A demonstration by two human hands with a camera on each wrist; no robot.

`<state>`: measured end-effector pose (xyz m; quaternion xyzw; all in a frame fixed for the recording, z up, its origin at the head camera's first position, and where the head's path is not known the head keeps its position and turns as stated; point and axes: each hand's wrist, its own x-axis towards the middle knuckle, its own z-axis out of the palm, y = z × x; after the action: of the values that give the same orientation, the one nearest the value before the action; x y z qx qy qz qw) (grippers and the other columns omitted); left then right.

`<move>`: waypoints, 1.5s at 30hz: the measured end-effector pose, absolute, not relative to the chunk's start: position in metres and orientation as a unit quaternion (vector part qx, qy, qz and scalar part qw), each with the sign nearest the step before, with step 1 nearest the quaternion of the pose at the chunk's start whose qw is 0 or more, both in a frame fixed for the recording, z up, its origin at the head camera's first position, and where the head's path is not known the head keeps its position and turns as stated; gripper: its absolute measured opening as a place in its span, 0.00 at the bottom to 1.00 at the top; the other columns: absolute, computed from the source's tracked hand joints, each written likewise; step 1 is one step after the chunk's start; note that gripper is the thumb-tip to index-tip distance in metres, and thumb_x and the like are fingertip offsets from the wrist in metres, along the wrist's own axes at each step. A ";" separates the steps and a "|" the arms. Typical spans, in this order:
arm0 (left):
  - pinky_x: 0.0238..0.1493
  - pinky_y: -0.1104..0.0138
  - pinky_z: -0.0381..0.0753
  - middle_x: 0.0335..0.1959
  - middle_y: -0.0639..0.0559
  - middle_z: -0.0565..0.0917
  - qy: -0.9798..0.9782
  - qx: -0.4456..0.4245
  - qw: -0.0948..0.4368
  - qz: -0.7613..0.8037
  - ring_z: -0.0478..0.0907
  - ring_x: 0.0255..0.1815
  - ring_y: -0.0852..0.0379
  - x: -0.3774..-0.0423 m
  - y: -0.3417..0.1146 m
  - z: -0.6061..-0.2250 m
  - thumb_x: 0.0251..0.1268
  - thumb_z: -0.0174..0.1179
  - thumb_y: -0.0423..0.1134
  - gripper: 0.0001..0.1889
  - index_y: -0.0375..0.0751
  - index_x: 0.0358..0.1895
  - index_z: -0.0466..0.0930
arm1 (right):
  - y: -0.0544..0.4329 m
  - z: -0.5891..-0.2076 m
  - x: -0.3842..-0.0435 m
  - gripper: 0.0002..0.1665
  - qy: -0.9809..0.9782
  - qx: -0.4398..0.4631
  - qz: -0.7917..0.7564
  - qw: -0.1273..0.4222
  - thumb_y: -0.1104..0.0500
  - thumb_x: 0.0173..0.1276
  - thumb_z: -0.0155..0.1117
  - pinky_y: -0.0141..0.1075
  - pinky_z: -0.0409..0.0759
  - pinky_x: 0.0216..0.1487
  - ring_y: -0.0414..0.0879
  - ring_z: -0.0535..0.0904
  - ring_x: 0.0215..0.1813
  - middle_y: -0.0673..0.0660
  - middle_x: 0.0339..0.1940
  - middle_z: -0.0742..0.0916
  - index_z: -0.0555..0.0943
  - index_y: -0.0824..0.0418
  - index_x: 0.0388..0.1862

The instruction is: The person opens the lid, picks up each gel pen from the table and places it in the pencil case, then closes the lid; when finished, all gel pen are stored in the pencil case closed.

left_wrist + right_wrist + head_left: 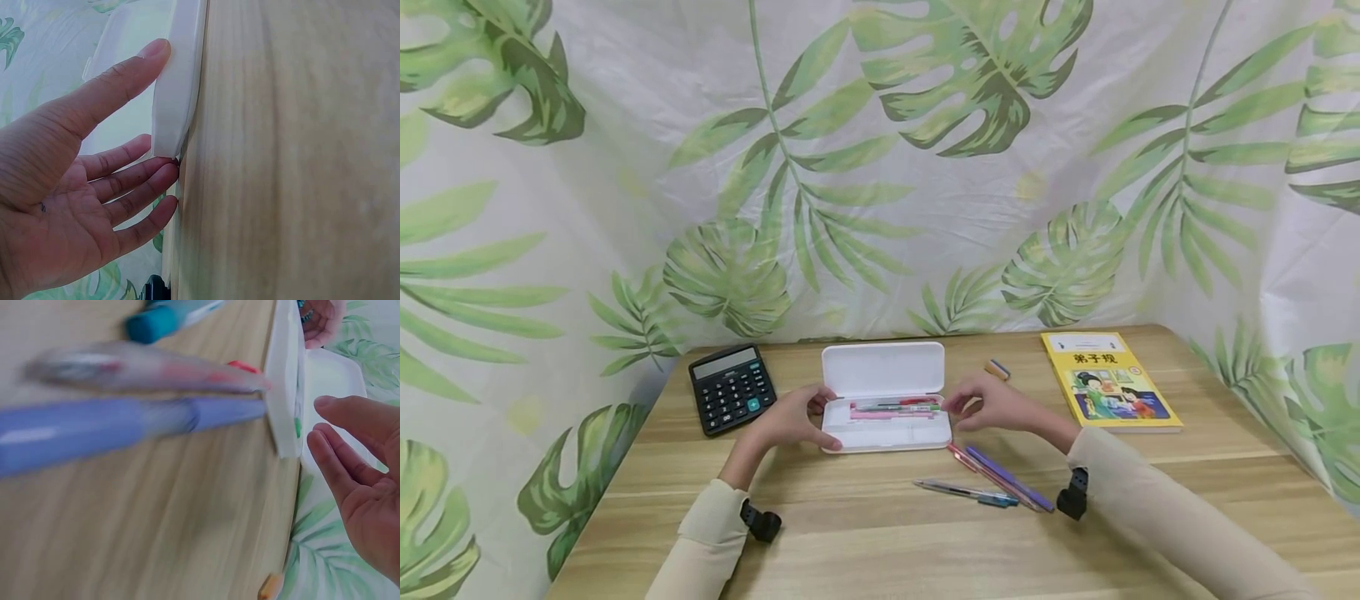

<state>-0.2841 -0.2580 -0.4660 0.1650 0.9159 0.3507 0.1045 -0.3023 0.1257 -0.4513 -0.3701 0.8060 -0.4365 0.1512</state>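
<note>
A white pencil case [887,438] lies with its lid up, holding several pens [895,408] in pink, red and green. My left hand [793,419] touches the case's left end. In the left wrist view, its thumb rests on the rim and the fairly straight fingers [144,181] are at the end wall. By the right end is my right hand [992,402], thumb and fingers close together. The right wrist view shows a small gap between that thumb and the fingertips [319,439], with nothing held there.
Before the case lie a purple pen [1011,477], a red pen [966,460] and a clear pen with a teal cap [962,490]. A black calculator [732,392] stands left, a yellow book [1108,379] right. Behind the right hand sits a small eraser [997,369].
</note>
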 end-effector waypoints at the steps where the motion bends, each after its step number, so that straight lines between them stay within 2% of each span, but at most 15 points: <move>1: 0.63 0.51 0.77 0.52 0.44 0.82 0.916 0.165 0.104 0.350 0.78 0.55 0.49 -0.285 -0.258 -0.466 0.39 0.85 0.46 0.42 0.34 0.60 0.76 | 0.130 -0.451 -0.300 0.17 0.810 -0.366 -0.430 0.159 0.72 0.61 0.71 0.41 0.88 0.52 0.63 0.84 0.50 0.72 0.48 0.86 0.83 0.76 0.50; 5: 0.62 0.52 0.78 0.51 0.45 0.82 0.917 0.169 0.102 0.346 0.78 0.54 0.49 -0.286 -0.258 -0.467 0.39 0.85 0.46 0.42 0.34 0.60 0.76 | 0.147 -0.450 -0.292 0.17 0.823 -0.354 -0.403 0.187 0.69 0.61 0.73 0.33 0.86 0.49 0.58 0.85 0.50 0.68 0.48 0.88 0.84 0.72 0.50; 8: 0.62 0.51 0.78 0.51 0.44 0.82 0.917 0.171 0.102 0.347 0.78 0.54 0.49 -0.285 -0.258 -0.466 0.39 0.85 0.46 0.42 0.34 0.60 0.76 | 0.157 -0.450 -0.287 0.18 0.823 -0.354 -0.395 0.203 0.68 0.61 0.74 0.30 0.86 0.48 0.55 0.85 0.49 0.67 0.47 0.89 0.85 0.71 0.50; 16: 0.63 0.50 0.77 0.52 0.43 0.82 0.916 0.171 0.101 0.349 0.78 0.55 0.48 -0.285 -0.257 -0.466 0.40 0.85 0.46 0.42 0.33 0.60 0.75 | 0.177 -0.455 -0.277 0.20 0.828 -0.354 -0.369 0.229 0.66 0.59 0.76 0.32 0.84 0.47 0.49 0.85 0.45 0.60 0.45 0.90 0.86 0.66 0.51; 21: 0.63 0.50 0.78 0.52 0.43 0.82 0.917 0.169 0.101 0.347 0.78 0.55 0.48 -0.286 -0.258 -0.468 0.40 0.85 0.46 0.42 0.33 0.60 0.75 | 0.180 -0.457 -0.270 0.21 0.822 -0.350 -0.374 0.249 0.68 0.57 0.75 0.32 0.84 0.47 0.49 0.85 0.44 0.59 0.45 0.90 0.86 0.66 0.51; 27: 0.62 0.51 0.78 0.52 0.44 0.82 0.918 0.171 0.100 0.344 0.78 0.54 0.49 -0.287 -0.258 -0.469 0.40 0.85 0.46 0.42 0.33 0.60 0.75 | 0.181 -0.459 -0.264 0.21 0.828 -0.343 -0.371 0.243 0.69 0.56 0.75 0.33 0.84 0.48 0.49 0.85 0.44 0.56 0.44 0.90 0.87 0.63 0.50; 34: 0.62 0.50 0.77 0.52 0.44 0.82 0.917 0.171 0.100 0.347 0.78 0.54 0.49 -0.286 -0.257 -0.468 0.40 0.85 0.46 0.41 0.34 0.59 0.76 | 0.182 -0.462 -0.260 0.20 0.826 -0.351 -0.374 0.234 0.68 0.57 0.75 0.36 0.84 0.48 0.49 0.84 0.45 0.58 0.44 0.89 0.86 0.64 0.50; 38: 0.62 0.50 0.77 0.52 0.43 0.82 0.917 0.172 0.100 0.346 0.78 0.54 0.48 -0.285 -0.257 -0.467 0.40 0.85 0.45 0.41 0.34 0.59 0.76 | 0.182 -0.463 -0.261 0.21 0.825 -0.348 -0.381 0.229 0.68 0.56 0.76 0.35 0.84 0.47 0.51 0.84 0.45 0.60 0.44 0.89 0.86 0.66 0.50; 45: 0.62 0.51 0.78 0.51 0.43 0.82 0.917 0.175 0.100 0.345 0.78 0.54 0.48 -0.284 -0.257 -0.465 0.40 0.85 0.45 0.41 0.33 0.60 0.75 | 0.185 -0.466 -0.267 0.20 0.840 -0.325 -0.377 0.217 0.68 0.56 0.77 0.29 0.82 0.44 0.47 0.83 0.43 0.57 0.42 0.90 0.86 0.66 0.49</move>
<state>-0.2843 -0.2565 -0.4655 0.1746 0.9166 0.3455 0.0997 -0.2672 0.1848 -0.4657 -0.3246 0.8400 -0.3766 0.2174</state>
